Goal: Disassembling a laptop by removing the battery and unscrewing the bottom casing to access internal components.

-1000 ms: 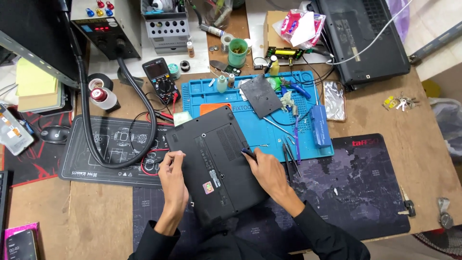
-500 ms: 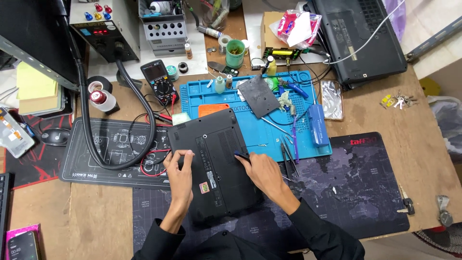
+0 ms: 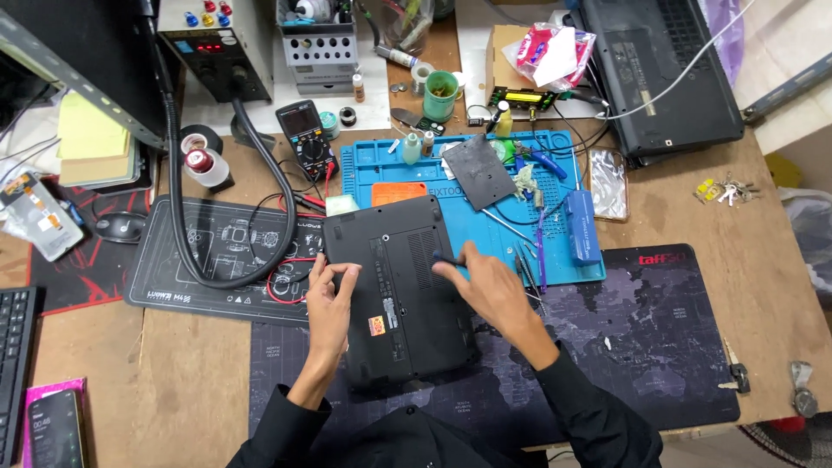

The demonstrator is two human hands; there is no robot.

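The black laptop (image 3: pixel 399 290) lies closed and bottom side up on the dark desk mat (image 3: pixel 641 347), its far edge overlapping the blue silicone repair mat (image 3: pixel 572 260) and its near edge close to the person's body. Left of it lies a black mat with white diagrams (image 3: pixel 199 251), crossed by a thick black hose (image 3: pixel 260 173) and red leads. A second black laptop (image 3: pixel 667 74) sits well apart at the far right of the bench. On the blue mat rest a dark square cover plate (image 3: pixel 479 171) and a blue rectangular case (image 3: pixel 582 227). The left hand (image 3: pixel 329 299) steadies the laptop's left edge, fingers curled with thumb and forefinger pinched together. The right hand (image 3: pixel 485 290) is closed around a small black screwdriver (image 3: pixel 448 258), whose tip touches the laptop's base near its vent grille.
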